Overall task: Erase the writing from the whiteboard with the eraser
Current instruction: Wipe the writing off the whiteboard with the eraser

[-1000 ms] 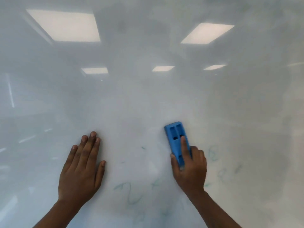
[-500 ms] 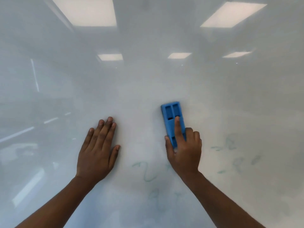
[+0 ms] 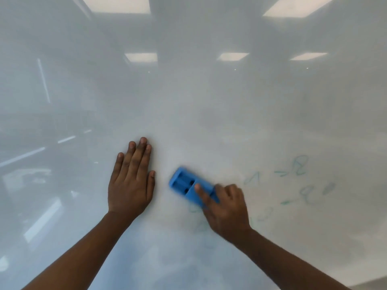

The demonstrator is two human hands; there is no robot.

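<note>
While the left hand [image 3: 130, 183] is lying flat against the whiteboard [image 3: 209, 114], fingers straight and close together with the thumb out to the side, holding nothing, the right hand [image 3: 227, 208] is gripping the blue eraser [image 3: 191, 188] and pressing it to the board. The eraser is lying at a slant, its free end pointing up and to the left, its other end tucked under the right hand. The index finger is stretching along the eraser's back, beside two dark rectangular recesses in the plastic, and the remaining fingers are curling over its right end. Both the eraser and the right hand are showing some motion blur. The eraser is sitting just to the right of the left hand, apart from its thumb.

Faint green writing [image 3: 299, 167] is showing on the board to the right of the right hand (loops and short dashes, too pale to read), and more smeared green marks [image 3: 201, 226] are lying just below the eraser and beside the right wrist. Ceiling lights [image 3: 141, 57] are reflecting in the glossy surface across the upper part of the board. Both bare forearms are reaching up from the lower edge of the view.
</note>
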